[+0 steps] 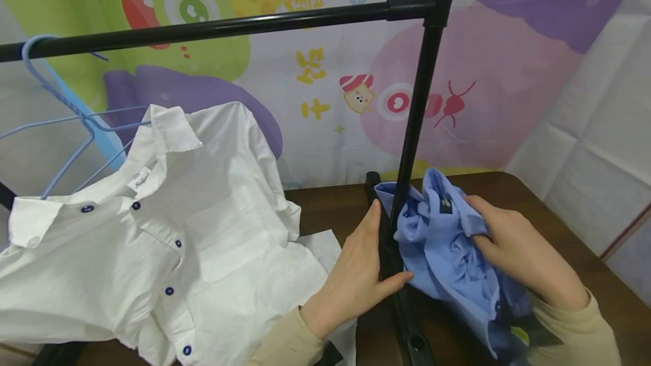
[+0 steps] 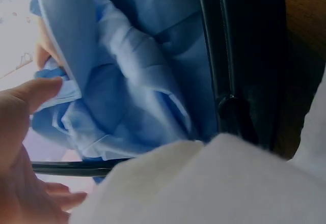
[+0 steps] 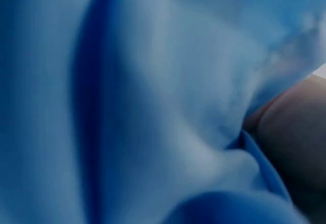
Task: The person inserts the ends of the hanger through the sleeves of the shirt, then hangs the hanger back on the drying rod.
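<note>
My right hand [image 1: 521, 244] grips a bunched blue shirt [image 1: 437, 258] near its collar, with the dark neck label showing. The shirt lies against the foot of the rack's black upright pole [image 1: 418, 100], part of it behind the pole. My left hand [image 1: 351, 270] is at the pole's left side, fingers straight and thumb spread toward the blue cloth. In the left wrist view, that thumb [image 2: 43, 91] overlaps the shirt's edge and the palm holds nothing. Blue folds [image 3: 168, 107] fill most of the right wrist view, hiding most of the right hand.
A white button-up shirt [image 1: 224, 225] hangs at the left on a blue wire hanger [image 1: 81, 112], hooked over the black rail [image 1: 229, 28]. The rack's black foot [image 1: 414, 332] stands on a brown wooden table [image 1: 513, 191]. A cartoon-printed curtain [image 1: 315, 146] is behind.
</note>
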`<state>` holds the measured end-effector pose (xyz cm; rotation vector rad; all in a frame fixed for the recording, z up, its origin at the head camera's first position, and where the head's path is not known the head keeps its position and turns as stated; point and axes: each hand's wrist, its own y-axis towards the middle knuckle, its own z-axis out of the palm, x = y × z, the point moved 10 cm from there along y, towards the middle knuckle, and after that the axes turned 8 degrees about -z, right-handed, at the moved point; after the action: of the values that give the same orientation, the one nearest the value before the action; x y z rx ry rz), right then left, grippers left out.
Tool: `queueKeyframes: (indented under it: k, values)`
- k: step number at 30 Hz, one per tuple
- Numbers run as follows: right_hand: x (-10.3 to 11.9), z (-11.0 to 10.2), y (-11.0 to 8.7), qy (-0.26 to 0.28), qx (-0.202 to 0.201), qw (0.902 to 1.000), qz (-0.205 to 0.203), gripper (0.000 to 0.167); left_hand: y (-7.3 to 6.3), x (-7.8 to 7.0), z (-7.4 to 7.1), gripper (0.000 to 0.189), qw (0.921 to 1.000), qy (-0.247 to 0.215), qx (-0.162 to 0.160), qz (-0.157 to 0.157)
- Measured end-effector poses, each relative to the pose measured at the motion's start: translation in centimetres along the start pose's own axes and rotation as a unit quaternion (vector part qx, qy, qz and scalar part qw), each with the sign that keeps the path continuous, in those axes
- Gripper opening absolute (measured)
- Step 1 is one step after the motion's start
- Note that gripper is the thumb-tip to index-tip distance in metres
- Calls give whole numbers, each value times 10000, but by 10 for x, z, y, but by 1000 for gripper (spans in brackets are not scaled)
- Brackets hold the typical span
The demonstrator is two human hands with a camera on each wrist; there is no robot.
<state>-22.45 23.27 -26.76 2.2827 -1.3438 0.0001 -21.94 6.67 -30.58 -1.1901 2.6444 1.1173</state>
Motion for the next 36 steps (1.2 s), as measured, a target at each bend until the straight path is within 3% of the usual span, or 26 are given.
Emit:
queueKeyframes:
  k: [5, 12, 17, 21, 24, 30, 36]
  values:
    - [17, -8, -1, 39, -318, 9992, -248, 45, 0, -6, -2, 111, 9995, -51, -72, 312]
    - [36, -7, 3, -31, -558, 9966, -612, 48, 0, -9, -5, 111, 9986, -175, -134, 482]
    - [47, -8, 6, 33, -843, 9928, -848, 49, 0, -15, -3, 114, 9967, -350, 76, 723]
    - [55, -8, 7, 156, -1074, 9891, -991, 51, -2, -23, 0, 118, 9938, -194, 200, 1077]
    - [59, -5, 8, 367, -1145, 9879, -978, 53, -3, -26, 0, 123, 9922, -215, 165, 1218]
    - [64, -3, 10, 743, -1313, 9864, -655, 47, -1, -26, -6, 130, 9884, -677, -4, 1357]
    - [65, -1, 10, 1035, -1582, 9813, -372, 44, 4, -23, -15, 128, 9844, -1014, 242, 1420]
